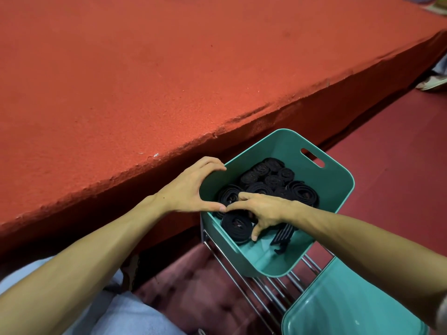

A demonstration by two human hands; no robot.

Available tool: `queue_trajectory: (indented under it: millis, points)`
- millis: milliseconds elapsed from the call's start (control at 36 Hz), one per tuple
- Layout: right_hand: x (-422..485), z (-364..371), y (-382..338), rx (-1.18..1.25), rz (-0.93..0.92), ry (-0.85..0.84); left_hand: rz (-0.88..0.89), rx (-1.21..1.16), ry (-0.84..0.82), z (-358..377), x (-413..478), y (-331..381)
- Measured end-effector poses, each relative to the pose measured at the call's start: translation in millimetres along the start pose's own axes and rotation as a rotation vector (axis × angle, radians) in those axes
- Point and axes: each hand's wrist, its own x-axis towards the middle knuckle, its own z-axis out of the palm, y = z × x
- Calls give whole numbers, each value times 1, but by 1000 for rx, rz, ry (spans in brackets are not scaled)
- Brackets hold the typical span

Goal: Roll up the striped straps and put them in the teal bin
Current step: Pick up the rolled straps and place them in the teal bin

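Near right: teal plastic panel (350, 298) and metal rack (261, 286); the rack carries the teal bin (321, 189).

Right hand (263, 209) is down inside the bin, fingers curled over a rolled strap (235, 227) at the near-left corner, thumb against its side. A loose strap end (283, 235), striped and unrolled, lies under the wrist.

Left hand (188, 189) arches round the bin's left rim, thumb and fingertips on it.

Farther in: other dark rolls (266, 180), packed flat.

Webbing looks light, soft and springy. Best pinched across the coil's flanks, or it will likely unwind.

Beyond: red table (145, 81).
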Motion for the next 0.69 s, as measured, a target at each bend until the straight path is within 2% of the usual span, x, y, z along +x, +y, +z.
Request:
queue_trajectory:
  millis: [139, 278, 361, 500, 694]
  points:
    - [-9, -6, -2, 95, 23, 78, -49, 22, -80, 0, 0, 1]
    - [-35, -19, -7, 122, 89, 237, -47, 108, -111, -5, 4, 12]
    - [-65, -23, -14, 120, 116, 331, 1, 181, -127, -3, 15, 27]
    - [-125, -24, -28, 81, 171, 432, 79, 293, -259, 15, 44, 65]
    - [-214, -9, -34, 81, 321, 656, 227, 259, -361, 59, 95, 140]
